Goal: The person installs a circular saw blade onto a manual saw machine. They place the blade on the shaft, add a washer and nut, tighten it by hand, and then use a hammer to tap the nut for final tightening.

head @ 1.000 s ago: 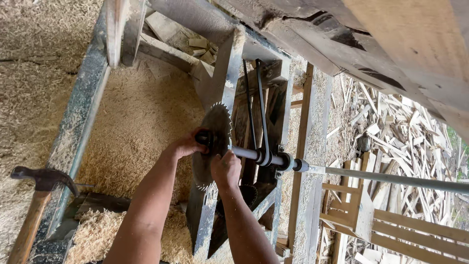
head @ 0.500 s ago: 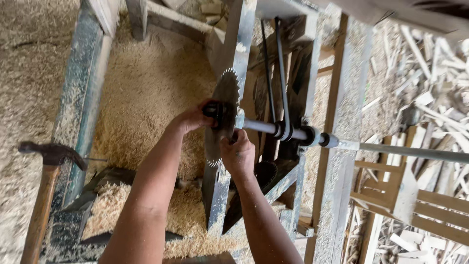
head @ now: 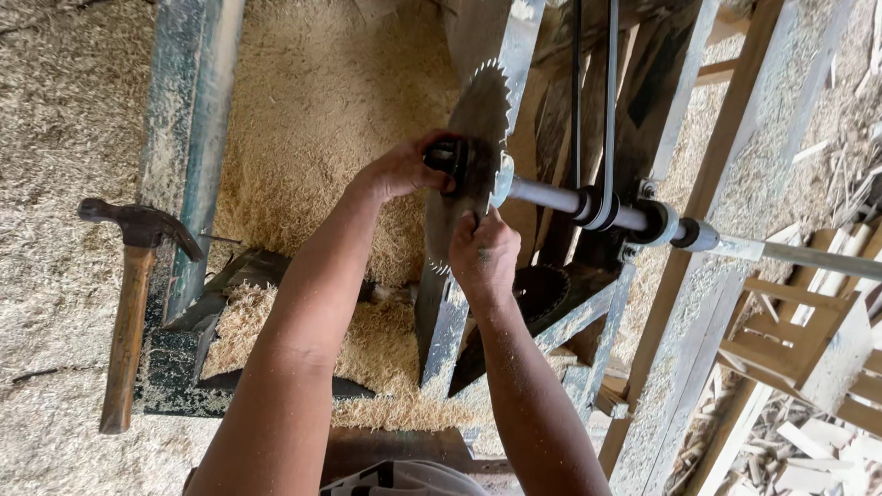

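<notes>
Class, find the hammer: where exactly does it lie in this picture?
The hammer lies at the left of the head view on sawdust, beside the green metal frame rail, left of both hands.

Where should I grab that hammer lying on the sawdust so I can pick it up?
Probably grip the hammer around the middle of its wooden handle, coming down from above. The handle is long, straight and bare, lying flat with its dark metal head at the far end, away from the toothed saw blade.
</notes>
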